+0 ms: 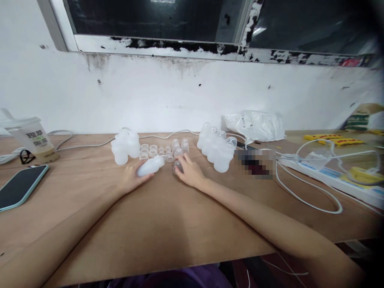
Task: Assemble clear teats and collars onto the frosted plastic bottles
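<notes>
My left hand (133, 177) is closed around a white baby bottle (149, 166), which lies tilted with its neck toward the right. My right hand (190, 172) has its fingers curled over a clear dome cap (177, 167) close to the tabletop. Just beyond my hands are white collar rings (144, 152), small clear nipples (165, 150) and more clear dome caps (184, 145), set out in groups. Several open white bottles (121, 154) stand to the left of these. On the right, several bottles with clear caps on top (221, 158) stand in rows.
A drink cup (39, 140) and a phone (22, 188) are at the left. A plastic bag (258, 126) lies against the wall. White cables (295, 198) and a power strip (336, 180) spread over the right side of the wooden table (144, 240).
</notes>
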A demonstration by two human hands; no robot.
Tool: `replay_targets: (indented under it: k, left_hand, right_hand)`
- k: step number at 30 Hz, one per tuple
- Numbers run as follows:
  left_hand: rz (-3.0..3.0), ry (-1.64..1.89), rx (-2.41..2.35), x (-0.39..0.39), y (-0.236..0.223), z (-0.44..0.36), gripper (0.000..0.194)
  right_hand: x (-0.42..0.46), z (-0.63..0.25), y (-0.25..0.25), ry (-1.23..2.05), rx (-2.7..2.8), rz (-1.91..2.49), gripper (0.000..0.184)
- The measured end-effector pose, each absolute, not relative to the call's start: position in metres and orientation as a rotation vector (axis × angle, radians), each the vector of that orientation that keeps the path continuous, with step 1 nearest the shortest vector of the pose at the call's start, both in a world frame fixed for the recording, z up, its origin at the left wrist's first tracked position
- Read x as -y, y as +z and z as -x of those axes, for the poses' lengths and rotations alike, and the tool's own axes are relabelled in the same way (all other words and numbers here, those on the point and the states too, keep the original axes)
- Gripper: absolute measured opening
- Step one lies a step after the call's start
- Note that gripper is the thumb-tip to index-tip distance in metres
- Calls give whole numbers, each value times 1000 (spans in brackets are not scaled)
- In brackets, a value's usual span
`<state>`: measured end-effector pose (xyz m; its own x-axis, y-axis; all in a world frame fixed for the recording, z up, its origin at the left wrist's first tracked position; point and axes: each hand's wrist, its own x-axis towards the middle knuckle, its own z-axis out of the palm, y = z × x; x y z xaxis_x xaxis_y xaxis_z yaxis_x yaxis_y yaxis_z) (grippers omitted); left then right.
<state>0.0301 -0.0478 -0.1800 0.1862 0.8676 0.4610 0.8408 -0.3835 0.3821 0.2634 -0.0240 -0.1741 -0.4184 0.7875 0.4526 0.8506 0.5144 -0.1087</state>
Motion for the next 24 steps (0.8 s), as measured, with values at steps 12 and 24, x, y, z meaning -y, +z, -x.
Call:
replay_targets:
  k: [12,24]
  left_hand:
    - [-2341,986,-1698,50,-178,-31,53]
    - [-2357,1001,-1697,47,-181,-30,55]
  right_hand:
    - [6,-263,-176,1583,1450,746,22]
    - [0,-266,-175,1873,1120,650,16]
